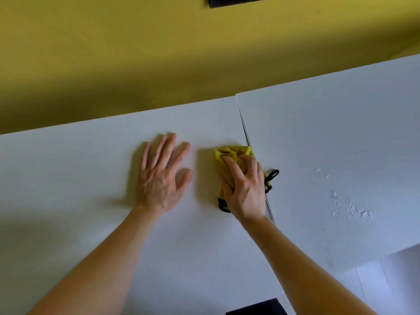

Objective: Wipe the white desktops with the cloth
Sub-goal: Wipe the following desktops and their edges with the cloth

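Observation:
Two white desktops meet at a narrow seam: the left desktop (pixel 79 189) and the right desktop (pixel 329 137). A crumpled yellow cloth (pixel 229 155) with black edging lies on the left desktop right beside the seam. My right hand (pixel 246 189) grips the cloth, fingers curled over it and pressing it down. My left hand (pixel 162 176) rests flat on the left desktop, fingers spread, a short way left of the cloth. Water droplets (pixel 350 208) sit on the right desktop.
A yellow wall (pixel 159 53) runs behind both desktops. A dark object (pixel 241 1) hangs at the top edge of the view. Another dark object (pixel 256 309) shows at the bottom edge. A lower white surface (pixel 391 280) lies at the bottom right.

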`<action>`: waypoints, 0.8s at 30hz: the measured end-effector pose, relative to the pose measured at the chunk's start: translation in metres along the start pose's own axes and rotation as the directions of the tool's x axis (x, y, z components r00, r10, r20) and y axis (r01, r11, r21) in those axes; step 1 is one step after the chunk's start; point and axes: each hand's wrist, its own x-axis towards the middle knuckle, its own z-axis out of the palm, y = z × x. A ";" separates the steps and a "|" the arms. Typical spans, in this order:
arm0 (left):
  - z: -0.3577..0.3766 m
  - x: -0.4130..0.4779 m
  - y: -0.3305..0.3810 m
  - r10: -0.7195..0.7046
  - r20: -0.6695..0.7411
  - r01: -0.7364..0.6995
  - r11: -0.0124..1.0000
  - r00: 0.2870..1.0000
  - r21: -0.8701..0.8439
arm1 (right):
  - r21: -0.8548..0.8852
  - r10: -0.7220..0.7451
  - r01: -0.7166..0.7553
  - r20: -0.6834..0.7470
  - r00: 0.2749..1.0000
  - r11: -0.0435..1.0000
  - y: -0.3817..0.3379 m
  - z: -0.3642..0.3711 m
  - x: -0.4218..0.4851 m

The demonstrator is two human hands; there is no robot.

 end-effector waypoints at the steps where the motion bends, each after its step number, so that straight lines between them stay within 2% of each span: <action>1: 0.000 0.000 -0.003 -0.002 0.002 0.002 1.000 1.000 -0.001 | 0.009 0.002 -0.002 -0.001 1.000 1.000 -0.002 0.005 0.007; 5: 0.001 -0.001 -0.007 -0.002 -0.009 0.002 1.000 1.000 0.003 | 0.051 0.020 -0.019 -0.008 1.000 0.999 -0.031 0.027 0.044; 12: 0.000 -0.006 -0.013 -0.006 -0.026 0.006 1.000 1.000 -0.016 | 0.043 -0.115 0.114 0.013 0.993 0.993 -0.016 0.005 0.014; 14: 0.000 -0.007 -0.017 -0.021 -0.043 0.020 1.000 0.999 -0.021 | 0.040 -0.150 0.151 -0.026 0.988 0.988 -0.018 0.012 0.041; 17: -0.002 -0.010 -0.023 -0.030 -0.060 0.030 1.000 0.998 0.001 | 0.002 -0.043 0.044 -0.100 0.994 0.999 -0.031 0.036 0.119; 19: -0.002 -0.012 -0.027 -0.032 -0.061 0.032 0.999 0.998 0.014 | -0.034 0.004 -0.007 -0.101 0.995 0.999 -0.037 0.040 0.146; 21: -0.003 -0.014 -0.032 -0.042 -0.060 0.042 0.999 0.997 0.004 | -0.027 -0.016 0.014 -0.067 0.998 1.000 -0.039 0.031 0.119; 24: -0.005 -0.017 -0.036 -0.090 -0.070 0.088 0.996 0.993 -0.026 | 0.036 -0.088 0.087 0.013 0.996 0.996 -0.029 0.010 0.021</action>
